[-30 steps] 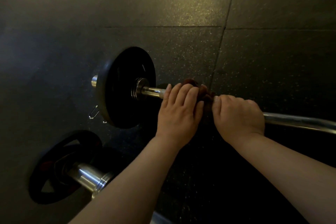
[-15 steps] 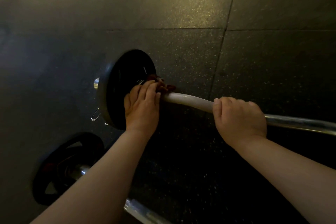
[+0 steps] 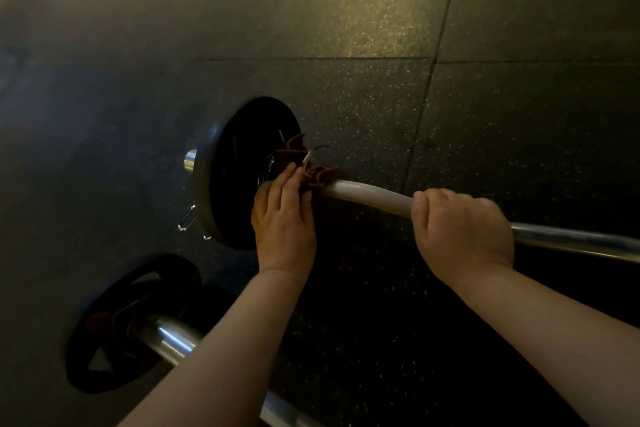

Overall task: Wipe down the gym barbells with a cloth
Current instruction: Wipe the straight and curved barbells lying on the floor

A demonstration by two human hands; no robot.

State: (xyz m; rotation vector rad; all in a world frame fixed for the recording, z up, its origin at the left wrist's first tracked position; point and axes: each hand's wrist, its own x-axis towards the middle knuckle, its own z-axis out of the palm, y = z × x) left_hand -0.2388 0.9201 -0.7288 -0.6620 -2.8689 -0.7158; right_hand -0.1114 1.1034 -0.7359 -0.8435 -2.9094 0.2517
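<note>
Two barbells lay on the dark rubber floor [image 3: 346, 10]. The nearer barbell [image 3: 169, 340] ran out of frame below. On the farther barbell [image 3: 367, 196], the right hand [image 3: 464, 236] curled fully round the shaft. The left hand [image 3: 284, 222] clutched a brown cloth [image 3: 301, 163] bunched on the shaft beside the black plate [image 3: 239, 170], fingertips partly hidden.

Glossy metal barbell shaft [image 3: 571, 239]; matt black plate [image 3: 242, 163]; limp brown cloth [image 3: 304, 166]; rough speckled rubber floor [image 3: 346, 10].
</note>
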